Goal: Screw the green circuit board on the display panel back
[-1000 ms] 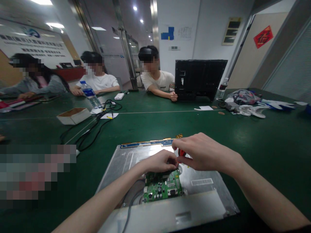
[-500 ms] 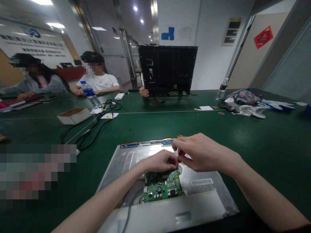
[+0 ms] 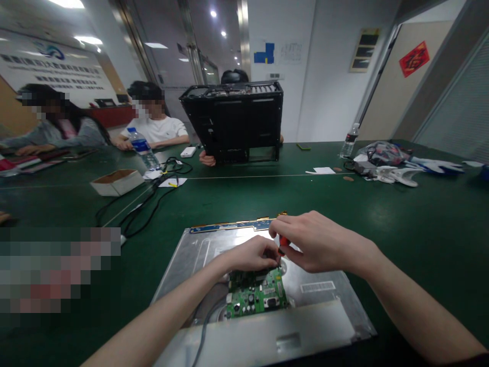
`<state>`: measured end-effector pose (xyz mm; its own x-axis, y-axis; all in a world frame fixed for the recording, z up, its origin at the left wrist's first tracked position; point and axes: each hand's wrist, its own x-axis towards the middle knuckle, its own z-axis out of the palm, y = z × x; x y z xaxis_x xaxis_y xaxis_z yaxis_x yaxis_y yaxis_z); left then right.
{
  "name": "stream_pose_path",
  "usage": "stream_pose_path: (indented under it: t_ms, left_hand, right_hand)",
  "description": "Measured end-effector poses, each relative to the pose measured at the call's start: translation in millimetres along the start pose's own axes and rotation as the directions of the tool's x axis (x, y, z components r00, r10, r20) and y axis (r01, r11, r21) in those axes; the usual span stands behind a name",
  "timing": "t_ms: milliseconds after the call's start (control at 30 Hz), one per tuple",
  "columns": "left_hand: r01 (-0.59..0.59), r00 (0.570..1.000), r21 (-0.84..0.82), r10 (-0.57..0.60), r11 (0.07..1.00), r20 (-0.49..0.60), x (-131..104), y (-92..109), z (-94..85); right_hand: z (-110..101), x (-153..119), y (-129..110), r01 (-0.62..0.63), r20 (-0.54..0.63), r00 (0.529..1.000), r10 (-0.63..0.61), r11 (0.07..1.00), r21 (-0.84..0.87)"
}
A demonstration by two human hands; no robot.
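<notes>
My right hand (image 3: pixel 311 242) is closed round the red and black handle of a screwdriver (image 3: pixel 283 243), which points down at the back right corner of a green circuit board (image 3: pixel 257 293). Pinched together close to the screwdriver's tip are the fingers of my left hand (image 3: pixel 260 253); what they hold is too small and hidden to tell. The board lies on the metal back of a display panel (image 3: pixel 317 270). A narrow blue circuit strip (image 3: pixel 225 227) runs along the panel's far edge, and a grey cable (image 3: pixel 204 331) passes beside the board.
Across the green table (image 3: pixel 324 204) a person holds up a black monitor housing (image 3: pixel 244 120). Black cables (image 3: pixel 148 214), an open box (image 3: pixel 116 182) and a water bottle (image 3: pixel 143 148) are at left. Another bottle (image 3: pixel 349 140) and white gloves (image 3: pixel 395 175) lie far right.
Across the table, the black housing has moved left and tilted, showing its top edge. My hands stay almost in place, with the screwdriver handle slightly turned.
</notes>
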<state>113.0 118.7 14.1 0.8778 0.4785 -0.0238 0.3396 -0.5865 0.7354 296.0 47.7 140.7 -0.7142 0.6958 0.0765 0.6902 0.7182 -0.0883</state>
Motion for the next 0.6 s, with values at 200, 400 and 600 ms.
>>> stream_pose_path:
  t_ms: [200, 400, 600]
  left_hand:
    - [-0.018, 1.0, -0.037, 0.019, 0.999, 0.006, 1, -1, 0.9]
    - [-0.018, 1.0, -0.028, 0.018, 0.999, 0.005, -1, 1, -0.3]
    - [0.004, 1.0, -0.033, -0.005, 0.999, -0.011, -1, 2, 0.5]
  right_hand:
    - [-2, 2, -2, -0.031, -0.018, 0.999, 0.031, 0.999, -0.028]
    - [-1, 3, -1, -0.079, -0.02, 0.997, 0.078, 0.995, -0.068]
    - [7, 9, 0, -0.088, -0.054, 0.995, 0.081, 0.986, -0.144]
